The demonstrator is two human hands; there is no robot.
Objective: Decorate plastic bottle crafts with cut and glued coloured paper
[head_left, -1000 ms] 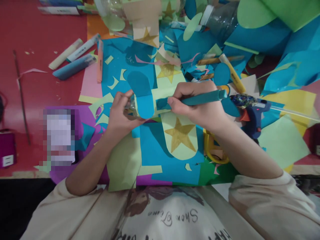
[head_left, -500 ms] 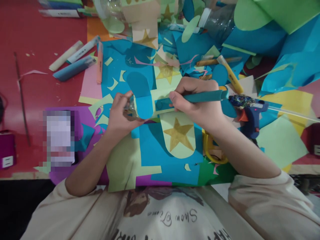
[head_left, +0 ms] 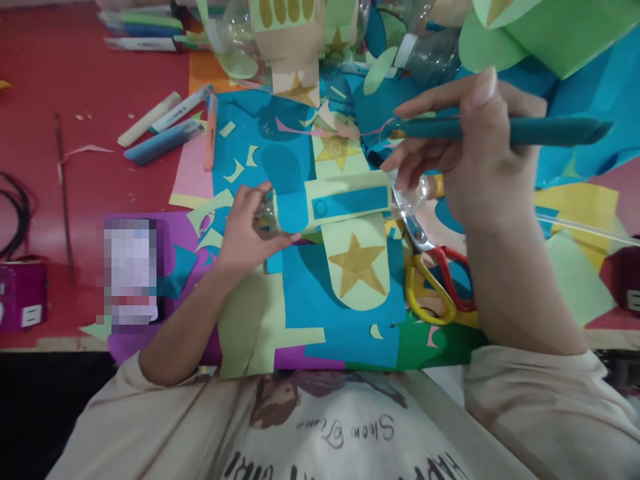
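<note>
My left hand (head_left: 246, 230) is closed on the left end of a clear plastic bottle (head_left: 417, 193) that lies on its side, wrapped in pale green paper. A blue paper strip (head_left: 350, 203) with a drawn circle sits on that wrap. A blue rounded paper flap (head_left: 287, 190) and a pale green flap with a gold star (head_left: 357, 267) are fixed to the bottle. My right hand (head_left: 480, 163) is raised above the bottle's right end, pinching a teal marker (head_left: 525, 131) that points left.
Red and yellow scissors (head_left: 435, 280) lie right of the star flap. Several markers (head_left: 165, 127) rest on the red table at upper left. Paper scraps and more decorated bottles (head_left: 280, 33) crowd the back. A black cable (head_left: 17, 213) lies at the left edge.
My right hand lifted the teal marker up and to the right, off the blue strip. The strip and scissors now show. My left hand kept its hold.
</note>
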